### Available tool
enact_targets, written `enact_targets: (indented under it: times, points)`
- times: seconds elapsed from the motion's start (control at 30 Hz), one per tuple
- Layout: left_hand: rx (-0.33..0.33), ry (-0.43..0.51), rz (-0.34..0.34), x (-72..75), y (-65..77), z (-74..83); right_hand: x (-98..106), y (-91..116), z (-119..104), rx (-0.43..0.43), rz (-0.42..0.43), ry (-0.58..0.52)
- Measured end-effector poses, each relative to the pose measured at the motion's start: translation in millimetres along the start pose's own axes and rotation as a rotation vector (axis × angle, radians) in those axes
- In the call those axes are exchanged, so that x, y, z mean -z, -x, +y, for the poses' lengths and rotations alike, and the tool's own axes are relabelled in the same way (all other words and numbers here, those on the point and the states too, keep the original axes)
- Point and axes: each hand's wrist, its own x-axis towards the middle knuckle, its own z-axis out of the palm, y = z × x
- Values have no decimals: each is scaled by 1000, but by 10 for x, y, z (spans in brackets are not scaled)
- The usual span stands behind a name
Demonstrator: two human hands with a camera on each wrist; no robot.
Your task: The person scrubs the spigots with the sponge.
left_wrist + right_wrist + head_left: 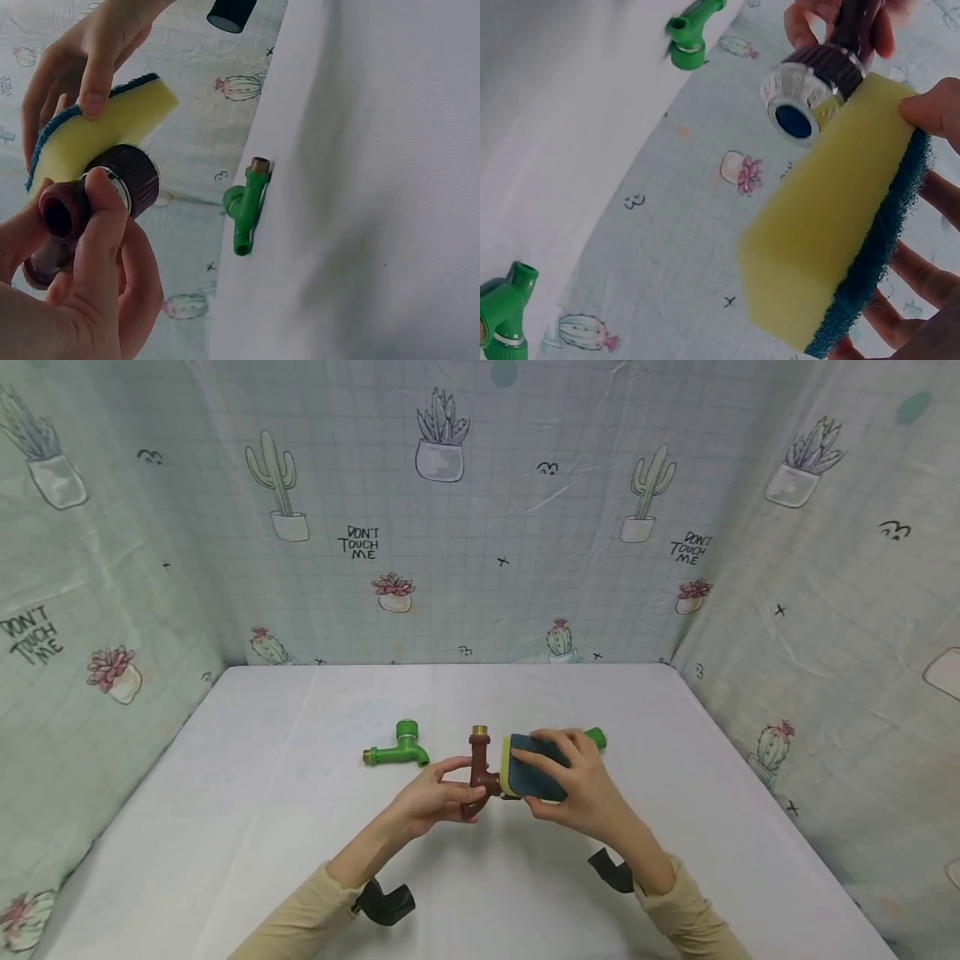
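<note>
My left hand [431, 797] grips a dark brown tap [478, 764] by its body, thumb and fingers around it, raised over the table. The tap's brass threaded end points up in the head view. Its ribbed knob [127, 176] faces right and carries a chrome cap [795, 120] with a blue disc. A sponge [536, 785], yellow foam with a blue-green scouring layer, is in my right hand [588, 785], pinched between thumb and fingers. The foam side [817, 202] lies right at the knob, partly overlapping it.
One green tap [397, 752] lies on the white table [262, 827] left of the hands. Behind the right hand shows the end of another green tap [596, 737]. Black curved pieces [386, 903] sit by both wrists. Cactus-print cloth [465, 543] walls the back and sides.
</note>
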Motion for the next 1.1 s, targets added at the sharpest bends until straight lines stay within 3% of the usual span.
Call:
enact_targets:
  times: [0.43, 0.67, 0.77, 0.9, 1.1]
  points:
    - [38, 109, 50, 32, -43, -10, -46, 129, -94, 56, -19, 15]
    - [73, 162, -90, 24, -19, -24, -51, 146, -84, 74, 2, 40]
    - [48, 224, -132, 23, -39, -40, -59, 142, -90, 90, 26, 62]
    - [-19, 304, -128, 25, -70, -67, -75, 137, -92, 83, 52, 58]
    - [-149, 187, -160, 67, -88, -82, -47, 124, -46, 7, 92, -41]
